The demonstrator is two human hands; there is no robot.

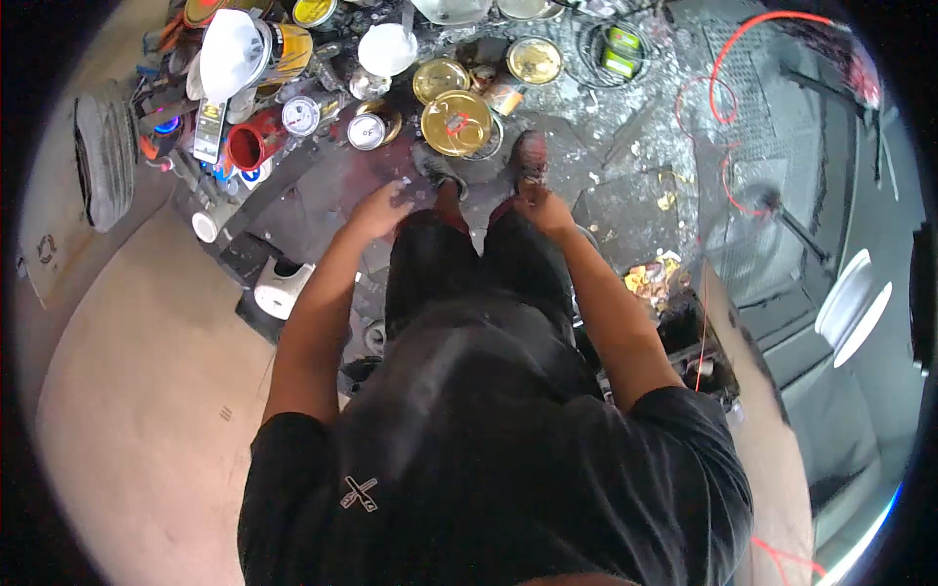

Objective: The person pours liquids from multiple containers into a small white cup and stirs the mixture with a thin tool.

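Note:
My left hand [379, 212] is held low in front of my left thigh, touching no tin, with its fingers stretched forward and apart. My right hand [545, 211] is beside my right knee, its fingers curled in near the dark trousers [528, 256]; whatever they grip, if anything, is hidden. Beyond my shoes, a large tin with a gold lid [456, 122] stands between the hands, bearing a red smear. A second gold-lidded tin [441, 81] is just behind it. A small tin with a pale lid [367, 131] stands closest to my left hand.
At the far left are a red cup [246, 146], a white funnel-like container [231, 57] and another pale-lidded tin [301, 115]. A paper roll [283, 289] sits left of my legs. Yellow scraps [653, 280], an orange hose [723, 68] and a wheel rim [853, 309] are on the right.

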